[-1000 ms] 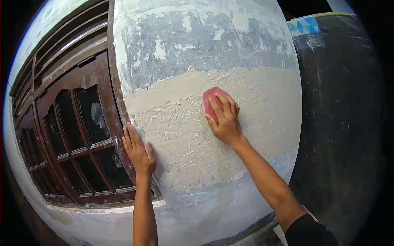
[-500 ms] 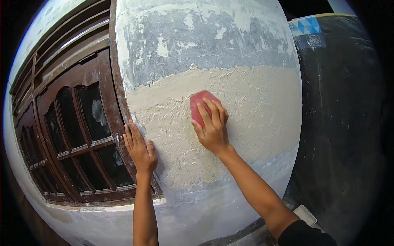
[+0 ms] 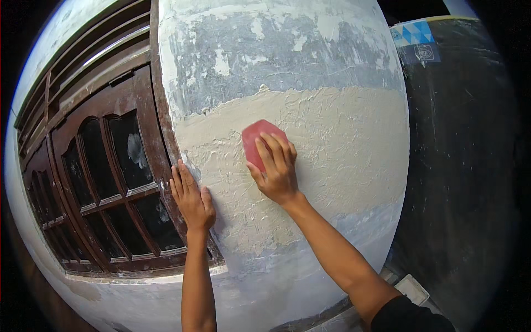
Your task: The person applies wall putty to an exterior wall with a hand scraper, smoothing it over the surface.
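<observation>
My right hand [image 3: 279,169] is closed on a flat pinkish-red scraper [image 3: 260,135] with angled corners, its face against the wall. Beneath and around it, a band of cream-coloured putty [image 3: 343,144] with rough ridges covers the wall's middle. Grey and white patchy wall [image 3: 265,50] shows above this band, and a paler grey surface lies below. My left hand [image 3: 192,202] rests flat with fingers stretched upward, on the edge between the wall and the brown wooden window frame [image 3: 160,110].
The brown window [image 3: 116,188] with dark panes and slats above fills the left side. To the right of the wall's edge hangs a dark sheet [image 3: 459,138] with a blue printed corner. A whitish container [image 3: 412,290] sits low at the right, near my right elbow.
My right hand has slid the scraper a little to the left across the putty. My left hand stays at the window frame's edge.
</observation>
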The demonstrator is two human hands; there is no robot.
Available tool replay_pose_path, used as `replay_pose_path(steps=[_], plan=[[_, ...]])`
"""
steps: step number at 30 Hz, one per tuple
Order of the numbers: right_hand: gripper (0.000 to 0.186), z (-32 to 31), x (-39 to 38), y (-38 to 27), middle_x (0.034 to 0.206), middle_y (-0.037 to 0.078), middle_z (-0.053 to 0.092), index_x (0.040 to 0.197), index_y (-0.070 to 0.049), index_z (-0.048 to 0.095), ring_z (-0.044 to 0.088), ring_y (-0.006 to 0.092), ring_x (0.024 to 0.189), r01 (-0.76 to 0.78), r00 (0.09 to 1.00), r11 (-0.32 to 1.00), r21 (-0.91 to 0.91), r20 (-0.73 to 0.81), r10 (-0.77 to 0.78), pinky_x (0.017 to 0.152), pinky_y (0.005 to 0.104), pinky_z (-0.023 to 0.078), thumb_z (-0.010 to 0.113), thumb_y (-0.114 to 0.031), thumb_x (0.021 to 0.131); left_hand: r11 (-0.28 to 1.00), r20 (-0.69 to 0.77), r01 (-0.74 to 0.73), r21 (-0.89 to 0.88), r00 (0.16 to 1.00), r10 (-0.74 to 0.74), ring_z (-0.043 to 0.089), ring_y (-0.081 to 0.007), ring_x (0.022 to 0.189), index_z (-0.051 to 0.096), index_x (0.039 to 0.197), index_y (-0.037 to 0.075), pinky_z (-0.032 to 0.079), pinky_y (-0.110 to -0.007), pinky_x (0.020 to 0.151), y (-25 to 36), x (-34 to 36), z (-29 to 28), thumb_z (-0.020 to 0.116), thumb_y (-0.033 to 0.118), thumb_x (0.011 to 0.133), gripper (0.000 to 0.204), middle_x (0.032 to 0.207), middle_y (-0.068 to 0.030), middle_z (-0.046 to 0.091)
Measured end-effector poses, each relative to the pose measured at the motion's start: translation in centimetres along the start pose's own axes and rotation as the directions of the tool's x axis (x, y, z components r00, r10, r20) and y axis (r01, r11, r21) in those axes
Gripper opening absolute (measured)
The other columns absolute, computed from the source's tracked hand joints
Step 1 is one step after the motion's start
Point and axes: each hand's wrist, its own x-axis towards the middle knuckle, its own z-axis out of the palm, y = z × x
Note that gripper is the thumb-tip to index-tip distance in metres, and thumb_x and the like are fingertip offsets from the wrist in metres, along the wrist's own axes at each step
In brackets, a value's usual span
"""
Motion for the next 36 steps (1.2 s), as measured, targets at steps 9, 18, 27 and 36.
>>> replay_pose_path(steps=[9,18,27,36], plan=[[0.062,-2.3,-4.5,0.6,0.144,0.013,0.055,0.139,-0.001,0.059,0.048,0.0319,0.135,-0.042,0.995,0.998,-0.041,0.088,0.045,0.114,0.0544,0.03,0.078,-0.03,0.087,1.0,-0.002,-0.016,0.009,1.0,0.016,0.02,-0.0381,0.158,0.022,0.162,-0.005,0.012,-0.052,0.127,0.1,0.2,0.0,0.041,0.025,0.1,0.071,0.17,-0.0209,0.025],[0.063,-8.6,-4.6,1.4,0.146,0.012,0.057,0.141,-0.002,0.058,0.049,0.0301,0.135,0.084,0.993,0.994,-0.07,0.092,-0.077,0.115,0.0527,0.031,0.075,-0.036,0.091,0.996,-0.181,-0.011,-0.093,0.983,-0.006,0.021,-0.0421,0.157,0.025,0.161,-0.005,0.014,-0.05,0.127,5.8,0.9,-2.2,0.046,0.025,0.101,0.071,0.169,-0.0234,0.026],[0.061,-14.8,-7.4,4.1,0.145,0.011,0.058,0.14,-0.003,0.06,0.049,0.0281,0.136,0.063,0.982,0.984,-0.168,0.184,-0.032,0.116,0.0517,0.031,0.075,-0.035,0.09,0.221,0.545,0.607,-0.764,0.789,-0.284,0.064,-0.0162,0.086,0.072,0.104,-0.002,0.049,-0.034,0.083,23.1,-2.7,1.5,0.056,0.018,0.103,0.026,0.091,-0.0092,0.072],[0.054,-25.3,-11.9,8.5,0.144,0.017,0.055,0.128,-0.005,0.066,0.046,0.0363,0.137,-0.019,0.909,0.914,-0.406,0.373,0.185,0.112,0.0573,0.033,0.079,-0.03,0.081,0.032,0.649,0.65,-0.76,0.76,-0.035,0.049,-0.0104,0.069,0.063,0.085,-0.002,0.042,-0.032,0.063,33.1,-7.3,8.6,0.056,0.016,0.104,0.027,0.07,-0.0028,0.057]])
